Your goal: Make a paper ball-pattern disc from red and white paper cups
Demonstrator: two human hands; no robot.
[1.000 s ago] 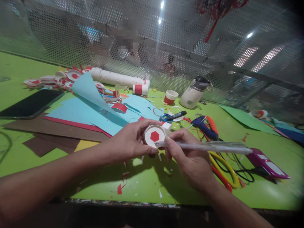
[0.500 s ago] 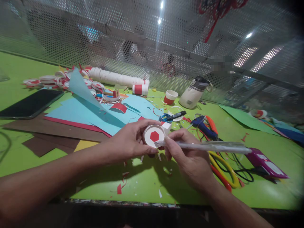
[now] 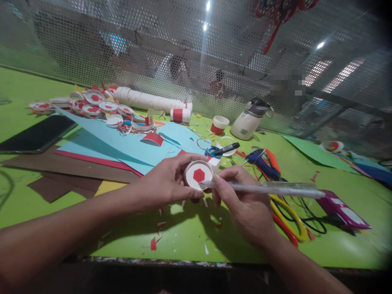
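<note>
The left hand [image 3: 171,181] holds a small round white paper cup base with a red hexagon glued at its centre [image 3: 199,174], fingers curled over its top rim and thumb under it, tilted so the flat face looks toward the camera, just above the green counter [image 3: 183,232]. The right hand [image 3: 241,204] is closed in a writing grip on a long translucent glue stick or pen-like rod [image 3: 269,188], whose tip touches the lower edge of the paper disc.

The disc looks very light and thin-walled; it would likely crush or dent under a hard pinch, so the rim, held lightly from opposite sides as it is now, seems the sound place to grip. The rod appears stiff and smooth, best held near its tip for control.

The counter is littered with paper scraps. Large light-blue paper sheets [image 3: 128,143] lie over red and brown ones at left, beside a dark phone [image 3: 36,134]. Behind them sit a pile of finished red-and-white discs [image 3: 92,104], a long white tube [image 3: 147,100], a red-and-white paper cup [image 3: 219,124] and a cream bottle lying tilted [image 3: 249,120]. Yellow-and-red scissors [image 3: 290,226] and a blue glue gun [image 3: 263,163] lie right of the hands. A perforated metal screen [image 3: 214,49] closes off the back.
</note>
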